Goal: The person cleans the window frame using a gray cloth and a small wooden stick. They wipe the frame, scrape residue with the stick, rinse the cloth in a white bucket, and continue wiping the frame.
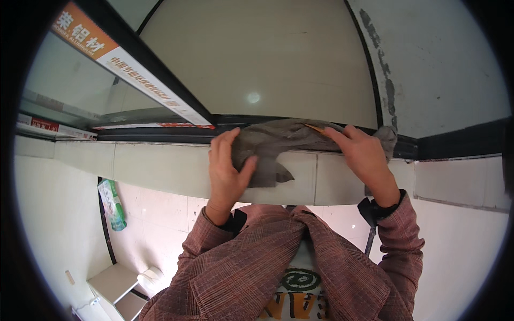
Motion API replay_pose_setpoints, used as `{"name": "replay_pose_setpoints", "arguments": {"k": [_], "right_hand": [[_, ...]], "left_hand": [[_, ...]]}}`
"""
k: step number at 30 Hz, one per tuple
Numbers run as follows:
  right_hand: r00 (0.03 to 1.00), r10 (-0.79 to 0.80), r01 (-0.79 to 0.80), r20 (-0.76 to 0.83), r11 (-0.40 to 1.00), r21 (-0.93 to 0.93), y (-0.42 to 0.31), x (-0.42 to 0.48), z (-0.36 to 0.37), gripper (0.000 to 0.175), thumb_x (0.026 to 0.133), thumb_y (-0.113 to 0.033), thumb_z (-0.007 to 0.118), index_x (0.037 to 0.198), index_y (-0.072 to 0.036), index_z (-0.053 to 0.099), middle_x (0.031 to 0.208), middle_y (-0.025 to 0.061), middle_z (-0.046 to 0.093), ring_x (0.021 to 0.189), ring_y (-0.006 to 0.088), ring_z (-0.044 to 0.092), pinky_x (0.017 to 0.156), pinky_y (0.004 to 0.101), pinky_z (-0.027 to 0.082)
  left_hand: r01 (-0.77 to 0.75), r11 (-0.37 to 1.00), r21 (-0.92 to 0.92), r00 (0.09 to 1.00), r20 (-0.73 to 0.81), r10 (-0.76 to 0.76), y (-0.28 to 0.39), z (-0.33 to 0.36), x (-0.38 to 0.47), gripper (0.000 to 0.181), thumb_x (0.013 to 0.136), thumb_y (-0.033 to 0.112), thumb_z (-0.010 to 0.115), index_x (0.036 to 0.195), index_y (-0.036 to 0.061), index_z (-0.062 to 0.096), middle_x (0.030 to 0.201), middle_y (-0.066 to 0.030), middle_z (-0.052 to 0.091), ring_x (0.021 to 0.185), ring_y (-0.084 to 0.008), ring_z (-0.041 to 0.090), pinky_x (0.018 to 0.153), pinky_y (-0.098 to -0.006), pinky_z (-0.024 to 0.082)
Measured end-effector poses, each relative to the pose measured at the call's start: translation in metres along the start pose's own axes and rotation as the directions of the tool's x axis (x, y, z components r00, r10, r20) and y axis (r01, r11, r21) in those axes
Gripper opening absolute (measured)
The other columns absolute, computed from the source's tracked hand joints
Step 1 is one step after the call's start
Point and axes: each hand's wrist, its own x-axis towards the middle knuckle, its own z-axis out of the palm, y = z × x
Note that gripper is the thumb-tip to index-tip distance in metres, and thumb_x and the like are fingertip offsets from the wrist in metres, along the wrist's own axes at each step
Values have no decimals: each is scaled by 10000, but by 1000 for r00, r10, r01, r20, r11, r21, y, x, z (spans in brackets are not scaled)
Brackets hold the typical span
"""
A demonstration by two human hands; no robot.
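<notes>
A damp-looking grey cloth [263,138] lies bunched along the black window track [180,135] and hangs partly over the tiled sill [160,160]. My left hand [229,166] grips its left end, thumb on top and fingers curled at the far edge. Between the thumb and fingers of my right hand [363,154] is a thin orange-brown stick [315,128]. Its pointed tip touches the cloth over the track. More of the cloth bunches up beyond the right hand, and what lies under it is hidden.
A black-framed sliding window sash [160,68] bearing a printed sticker stands at the left. Large glass [257,56] rises ahead, beside a grey-patched wall [441,72] on the right. Below left, a green-and-white package [112,204] and a white round container [151,277] are near a cabinet [112,281].
</notes>
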Motion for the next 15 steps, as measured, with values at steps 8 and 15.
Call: {"name": "replay_pose_setpoints", "arguments": {"k": [8,15], "right_hand": [[995,-95,91,27,989,114,-10,35,3,461,793,-18,613,1236,-135,662,852,98,579,764,287,643,639,389,535],[973,-228,229,-27,960,162,-69,92,40,510,800,-76,643,1300,-177,621,907,86,600,820,274,665,660,375,546]], "left_hand": [[6,1000,2,982,-189,-5,-20,-14,-16,467,724,-67,683,1178,30,635,1174,-186,523,1054,-335,562,921,-382,474],[23,999,44,933,-360,-5,-12,-28,5,423,735,-63,664,1147,28,630,1163,-183,547,1058,-332,564,938,-390,464]]}}
